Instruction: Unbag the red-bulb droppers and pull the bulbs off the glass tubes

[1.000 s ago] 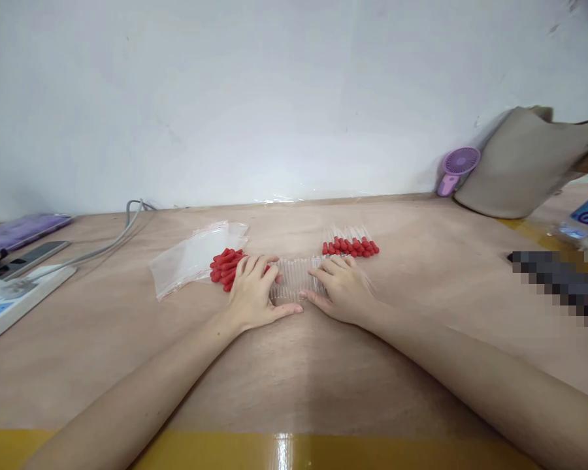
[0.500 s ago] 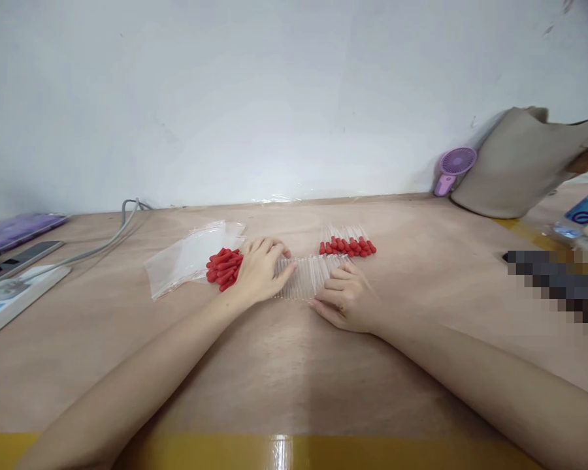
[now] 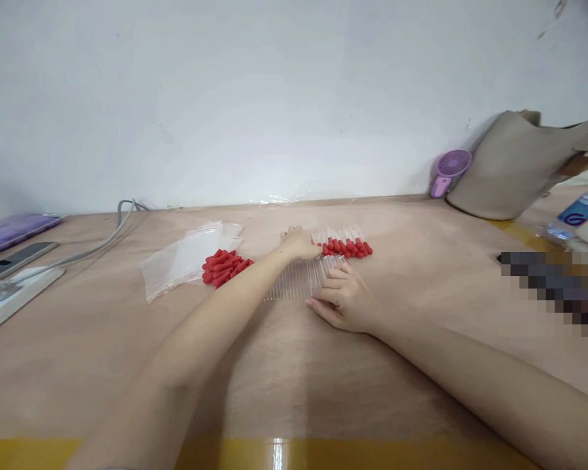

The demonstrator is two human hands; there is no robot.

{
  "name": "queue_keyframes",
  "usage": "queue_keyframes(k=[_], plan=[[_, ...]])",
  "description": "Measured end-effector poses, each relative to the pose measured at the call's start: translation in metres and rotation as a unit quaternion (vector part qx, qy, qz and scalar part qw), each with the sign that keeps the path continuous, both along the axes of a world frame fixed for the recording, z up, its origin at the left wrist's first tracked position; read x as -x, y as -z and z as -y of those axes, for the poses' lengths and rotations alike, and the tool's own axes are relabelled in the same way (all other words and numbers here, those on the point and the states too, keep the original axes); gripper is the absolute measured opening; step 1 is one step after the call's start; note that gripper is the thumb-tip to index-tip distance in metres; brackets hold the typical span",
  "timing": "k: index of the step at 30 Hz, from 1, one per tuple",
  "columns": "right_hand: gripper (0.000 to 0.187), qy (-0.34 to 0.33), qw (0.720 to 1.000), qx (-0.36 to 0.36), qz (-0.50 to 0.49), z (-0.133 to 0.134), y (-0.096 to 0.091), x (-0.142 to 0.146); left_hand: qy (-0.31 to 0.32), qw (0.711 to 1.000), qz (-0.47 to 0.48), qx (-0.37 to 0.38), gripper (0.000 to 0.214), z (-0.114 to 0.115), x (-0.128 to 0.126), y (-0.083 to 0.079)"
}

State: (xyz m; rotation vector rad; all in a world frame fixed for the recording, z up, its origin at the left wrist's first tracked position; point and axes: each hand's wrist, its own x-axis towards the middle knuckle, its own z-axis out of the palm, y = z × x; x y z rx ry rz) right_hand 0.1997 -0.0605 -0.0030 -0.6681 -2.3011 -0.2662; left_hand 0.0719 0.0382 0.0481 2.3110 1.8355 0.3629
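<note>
Clear thin tubes [image 3: 290, 281] lie side by side in a row on the table. My right hand [image 3: 347, 299] is curled over the right end of this row, thumb near the lower ends and fingers toward the upper ends. Just beyond the row, my left hand [image 3: 300, 244] has bent fingers, mostly turned away from view; whatever they pinch is hidden. Its thumb is beside the left end of a line of red-bulbed droppers [image 3: 347, 247], whose clear stems point to the wall. Loose red rubber bulbs [image 3: 223, 266] are heaped left of my left forearm.
Clear plastic bags [image 3: 179, 261] lie behind the bulb heap. At left are a power strip [image 3: 34, 297] with a cable, a phone [image 3: 22, 259] and a purple flat item [image 3: 19, 230]. A purple handheld fan [image 3: 449, 171], beige bag [image 3: 504, 170] and bottle [image 3: 581, 212] stand at right.
My left hand has moved right and away from me, from over the tubes' left part to the dropper line. A red bit showed at its fingers earlier. My right hand stays put.
</note>
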Motion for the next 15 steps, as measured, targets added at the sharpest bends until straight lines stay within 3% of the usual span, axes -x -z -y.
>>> queue_keyframes(k=[6,8,12,15], plan=[[0.016,-0.015,0.999,-0.015,-0.05,-0.003,0.004,-0.002,-0.033,0.998,0.052,-0.009,0.026,0.015,0.014,-0.011],[0.013,-0.006,0.995,-0.029,-0.091,-0.003,0.003,-0.002,-0.014,0.996,0.07,-0.052,0.025,0.026,0.028,-0.011],[0.034,0.018,0.989,-0.08,-0.125,-0.002,-0.003,-0.004,0.132,0.959,0.061,-0.243,0.012,0.06,0.067,0.0],[0.041,0.022,0.99,-0.12,-0.072,-0.002,-0.007,-0.004,0.221,0.923,0.021,-0.315,0.013,0.088,0.094,0.014]])
